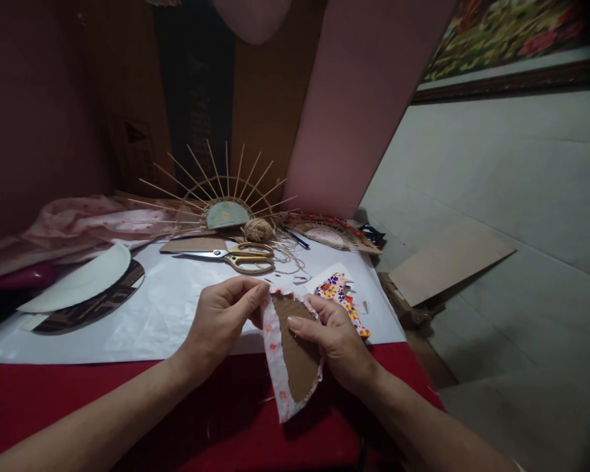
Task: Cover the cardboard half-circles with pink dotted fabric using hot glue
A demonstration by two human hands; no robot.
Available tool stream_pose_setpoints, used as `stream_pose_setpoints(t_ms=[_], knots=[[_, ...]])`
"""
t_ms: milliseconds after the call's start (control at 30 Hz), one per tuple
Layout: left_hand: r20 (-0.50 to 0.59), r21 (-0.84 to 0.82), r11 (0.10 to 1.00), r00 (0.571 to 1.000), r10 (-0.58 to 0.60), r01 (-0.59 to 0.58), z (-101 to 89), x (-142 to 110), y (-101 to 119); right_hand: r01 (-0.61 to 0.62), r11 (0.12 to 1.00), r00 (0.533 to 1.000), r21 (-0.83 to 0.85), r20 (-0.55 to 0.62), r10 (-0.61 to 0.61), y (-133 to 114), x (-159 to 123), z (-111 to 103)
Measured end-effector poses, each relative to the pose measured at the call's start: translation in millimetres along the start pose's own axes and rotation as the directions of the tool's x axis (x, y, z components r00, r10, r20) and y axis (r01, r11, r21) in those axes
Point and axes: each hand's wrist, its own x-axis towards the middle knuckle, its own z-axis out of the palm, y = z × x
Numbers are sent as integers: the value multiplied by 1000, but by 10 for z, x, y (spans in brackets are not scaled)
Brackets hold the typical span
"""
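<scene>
Cardboard piece is being held up in two hands, over the place where the white sheet is ending and the red cloth is starting. Its pointy bottom is hanging over the red cloth. White sheet is showing to the left of the hands, as far as the pale half circle, so the left hand is having room on that side. Behind the hands, the gold-handled scissors are lying flat, and the flowery scrap is sitting near the right hand, close to the sheet's right edge. The cardboard piece is looking brown and plain in the middle. Pink-and-white cloth with reddish spots is folding over its rim, wide and smooth on the left, thin and crinkly on the right. One side is running nearly straight, and the other is curving round. The left hand is pinching the top corner, thumb and finger closed on the cloth. The right hand is gripping the other side, thumb pressing on the brown face. Its other fingers are mostly hiding behind the piece. The back is facing away, and dark shade is making the red cloth below hard to see.
</scene>
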Motion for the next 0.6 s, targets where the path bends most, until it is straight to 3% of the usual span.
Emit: stream_pose_setpoints(t_ms=[133, 400, 600], knots=[[61, -105, 993, 997, -47, 53, -28, 22, -3, 33, 996, 999, -84, -14, -34, -16, 2, -8], [233, -64, 961, 940, -249, 270, -130, 103, 12, -5, 982, 999, -189, 30, 11, -81, -41, 21], [232, -7, 955, 930, -286, 296, -135, 93, 3, -58, 981, 997, -186, 32, 65, -90, -63, 22]])
